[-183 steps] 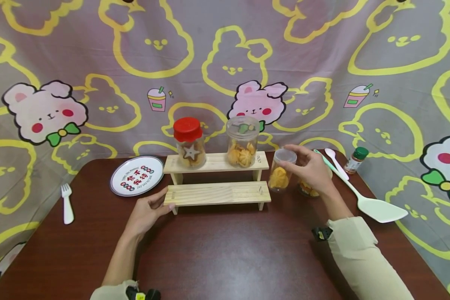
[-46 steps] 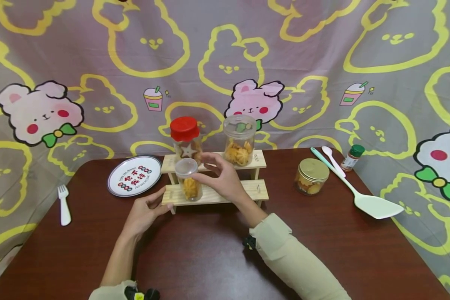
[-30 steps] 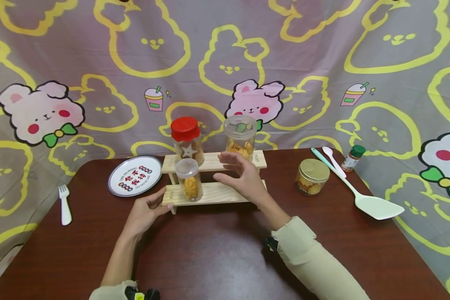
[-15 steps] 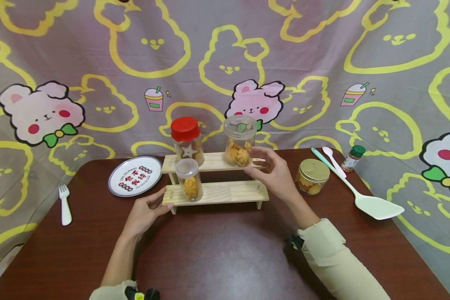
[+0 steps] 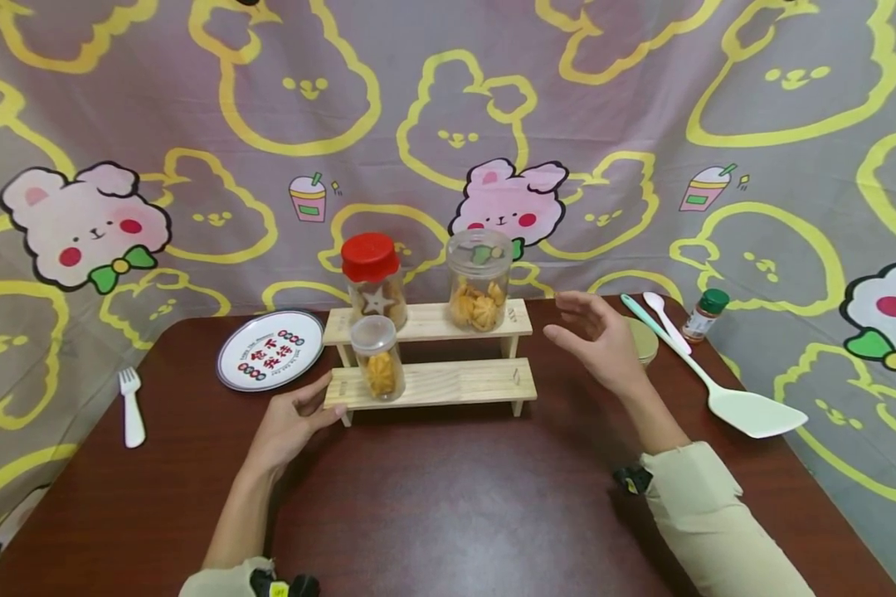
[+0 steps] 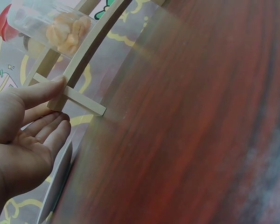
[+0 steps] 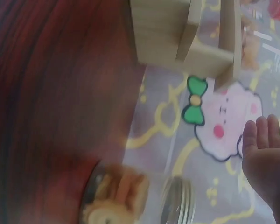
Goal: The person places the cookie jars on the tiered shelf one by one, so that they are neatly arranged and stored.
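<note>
My left hand [image 5: 287,427] pinches the left end of the lower step of a two-step wooden rack [image 5: 463,381], thumb and fingers at its edge in the left wrist view. On that step, toward the left, stands a small clear jar [image 5: 379,369] of cookies. The upper step carries a red-lidded jar [image 5: 371,257] with a star on it, and a wide clear-lidded jar [image 5: 479,286] of cookies. My right hand [image 5: 605,344] is raised, holding nothing, fingers apart from the thumb. It partly hides a gold-lidded cookie jar [image 5: 644,340], whose glass body shows in the right wrist view.
A printed plate [image 5: 270,350] and a white fork [image 5: 131,406] lie at the left. At the right are a long-handled spatula [image 5: 754,413], a white spoon [image 5: 668,323] and a green-capped spice bottle [image 5: 705,315]. A patterned cloth [image 5: 612,99] hangs behind the table.
My right hand carried the small jar from the rack's right side onto the lower step, let go, and moved back right to the gold-lidded jar. My left hand stays on the rack.
</note>
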A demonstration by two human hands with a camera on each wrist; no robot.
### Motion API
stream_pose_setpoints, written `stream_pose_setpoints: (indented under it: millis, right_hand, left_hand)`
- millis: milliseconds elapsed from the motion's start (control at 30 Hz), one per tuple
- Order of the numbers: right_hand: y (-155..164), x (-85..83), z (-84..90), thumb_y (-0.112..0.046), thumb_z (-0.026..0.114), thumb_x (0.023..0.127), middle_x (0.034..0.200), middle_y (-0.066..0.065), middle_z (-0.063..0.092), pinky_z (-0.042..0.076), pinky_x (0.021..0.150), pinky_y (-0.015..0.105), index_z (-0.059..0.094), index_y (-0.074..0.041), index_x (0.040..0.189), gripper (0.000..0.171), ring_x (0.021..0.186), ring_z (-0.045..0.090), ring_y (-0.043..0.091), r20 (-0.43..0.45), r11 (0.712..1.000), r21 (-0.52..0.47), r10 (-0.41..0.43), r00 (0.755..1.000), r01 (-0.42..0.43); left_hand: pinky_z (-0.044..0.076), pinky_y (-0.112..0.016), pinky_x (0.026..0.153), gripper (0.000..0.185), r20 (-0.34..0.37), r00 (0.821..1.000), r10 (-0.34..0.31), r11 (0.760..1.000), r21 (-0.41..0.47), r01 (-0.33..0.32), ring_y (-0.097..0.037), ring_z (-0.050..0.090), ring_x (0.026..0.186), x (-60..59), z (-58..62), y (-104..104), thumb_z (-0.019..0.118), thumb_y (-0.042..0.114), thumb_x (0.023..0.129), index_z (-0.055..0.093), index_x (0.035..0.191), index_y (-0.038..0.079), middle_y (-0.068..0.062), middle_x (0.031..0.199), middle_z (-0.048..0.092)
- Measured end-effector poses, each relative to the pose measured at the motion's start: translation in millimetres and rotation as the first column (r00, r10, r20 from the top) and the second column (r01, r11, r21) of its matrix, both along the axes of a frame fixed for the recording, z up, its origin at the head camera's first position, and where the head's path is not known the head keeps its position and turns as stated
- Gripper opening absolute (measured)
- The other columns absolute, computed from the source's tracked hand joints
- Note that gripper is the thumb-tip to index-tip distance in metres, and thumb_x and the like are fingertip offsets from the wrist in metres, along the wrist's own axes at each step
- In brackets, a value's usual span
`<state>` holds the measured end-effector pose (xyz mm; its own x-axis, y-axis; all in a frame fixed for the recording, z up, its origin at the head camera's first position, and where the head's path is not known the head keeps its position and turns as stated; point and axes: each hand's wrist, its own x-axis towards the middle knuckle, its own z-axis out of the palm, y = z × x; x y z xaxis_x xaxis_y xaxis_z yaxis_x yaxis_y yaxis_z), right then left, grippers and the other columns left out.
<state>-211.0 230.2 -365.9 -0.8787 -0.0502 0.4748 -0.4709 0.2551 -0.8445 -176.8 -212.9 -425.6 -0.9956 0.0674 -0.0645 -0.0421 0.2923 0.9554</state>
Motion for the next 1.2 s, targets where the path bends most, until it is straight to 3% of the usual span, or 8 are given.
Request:
stream_pose_setpoints:
  millis: [233, 533, 667, 867, 1133, 1200]
  right_hand:
    - [29.0, -0.5, -1.0, -0.006, 0.077, 0.09, 0.136, 0.021, 0.057, 0.045, 0.108, 0.031, 0.055, 0.004, 0.138, 0.054, 0.12, 0.055, 0.005, 0.02, 0.995, 0.048, -0.093, 0.995, 0.092]
    - [64.9, -1.3, -5.0, -0.008, 0.077, 0.091, 0.135, 0.014, 0.056, 0.044, 0.107, 0.025, 0.055, 0.005, 0.139, 0.055, 0.125, 0.052, 0.008, 0.03, 0.985, 0.09, -0.152, 0.988, 0.149]
    - [77.9, -2.0, -11.5, -0.015, 0.077, 0.091, 0.139, 0.015, 0.053, 0.04, 0.113, 0.033, 0.054, 0.003, 0.142, 0.058, 0.133, 0.048, 0.018, 0.069, 0.972, 0.143, -0.196, 0.978, 0.184]
    - [94.6, -2.8, -18.6, -0.025, 0.077, 0.093, 0.151, 0.018, 0.044, 0.034, 0.114, 0.057, 0.048, -0.002, 0.149, 0.068, 0.142, 0.037, 0.042, 0.163, 0.959, 0.211, -0.226, 0.96, 0.19]
    - [106.3, -5.6, -24.0, -0.039, 0.077, 0.09, 0.153, 0.024, 0.042, 0.03, 0.111, 0.064, 0.04, 0.0, 0.153, 0.083, 0.142, 0.032, 0.044, 0.228, 0.919, 0.354, -0.266, 0.937, 0.175]
    - [107.1, -6.3, -25.1, -0.039, 0.077, 0.09, 0.153, 0.025, 0.042, 0.03, 0.11, 0.063, 0.039, 0.001, 0.153, 0.084, 0.141, 0.033, 0.044, 0.247, 0.921, 0.353, -0.26, 0.933, 0.163]
  left_hand:
    - [0.042, -0.021, 0.102, 0.069, 0.006, 1.0, 0.004, 1.0, -0.009, -0.004, -0.029, 0.039, 0.141, -0.4, -1.6, 0.2, 0.078, 0.014, 0.091, 0.046, 0.15, 0.003, -0.011, 0.155, 0.042]
    - [0.044, -0.016, 0.098, 0.068, -0.002, 1.0, -0.003, 1.0, 0.012, 0.003, -0.028, 0.038, 0.142, -2.6, -2.4, 0.8, 0.078, 0.012, 0.091, 0.046, 0.15, 0.001, -0.012, 0.155, 0.042]
    - [0.045, -0.016, 0.097, 0.068, -0.013, 1.0, -0.008, 1.0, 0.019, 0.008, -0.028, 0.038, 0.141, -2.7, -2.1, 1.0, 0.078, 0.011, 0.091, 0.046, 0.15, -0.001, -0.013, 0.154, 0.042]
    - [0.045, -0.017, 0.099, 0.068, -0.021, 1.0, -0.009, 1.0, 0.014, 0.009, -0.028, 0.041, 0.139, -1.8, -0.6, 0.2, 0.077, 0.011, 0.091, 0.046, 0.149, -0.001, -0.013, 0.154, 0.042]
    - [0.045, -0.015, 0.096, 0.069, -0.018, 1.0, -0.004, 1.0, 0.011, 0.004, -0.029, 0.041, 0.139, -2.0, -1.6, 0.0, 0.078, 0.011, 0.091, 0.045, 0.15, -0.002, -0.015, 0.154, 0.042]
    - [0.046, -0.015, 0.096, 0.068, -0.02, 1.0, -0.003, 1.0, 0.009, 0.003, -0.029, 0.043, 0.138, -1.7, -1.4, 0.0, 0.078, 0.011, 0.09, 0.046, 0.149, -0.002, -0.015, 0.154, 0.043]
